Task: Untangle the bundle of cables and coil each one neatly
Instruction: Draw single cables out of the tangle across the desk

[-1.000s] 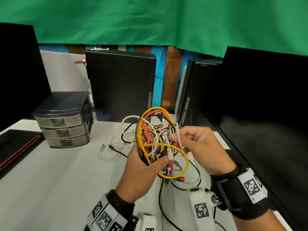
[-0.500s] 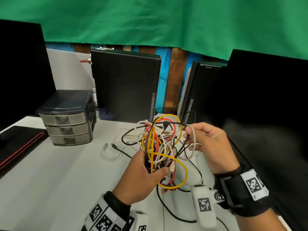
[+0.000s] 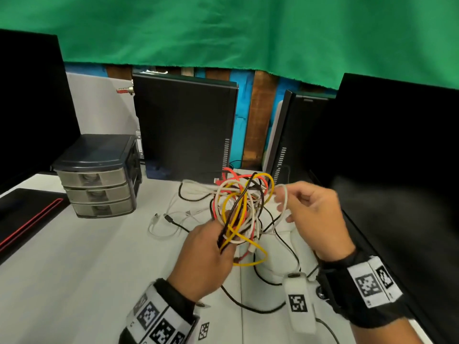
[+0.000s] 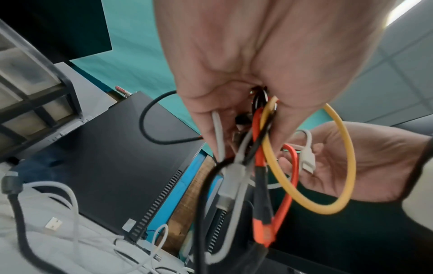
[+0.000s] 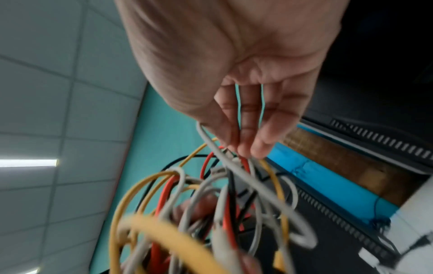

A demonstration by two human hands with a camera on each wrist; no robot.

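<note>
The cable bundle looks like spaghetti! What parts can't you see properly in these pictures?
- Cable bundle, head view: its lower part is hidden inside the left hand.
- Right wrist view: the nearest yellow and white loops are blurred, too close to the camera.
- White cable held by the right hand: where it runs inside the knot cannot be traced.
- Black cable, head view: cut off at the bottom edge.

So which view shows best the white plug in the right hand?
Left wrist view: the white plug lies sharp against the right hand. Head view shows only the white cable there; the right wrist view is blurred, the plug not clear.
</note>
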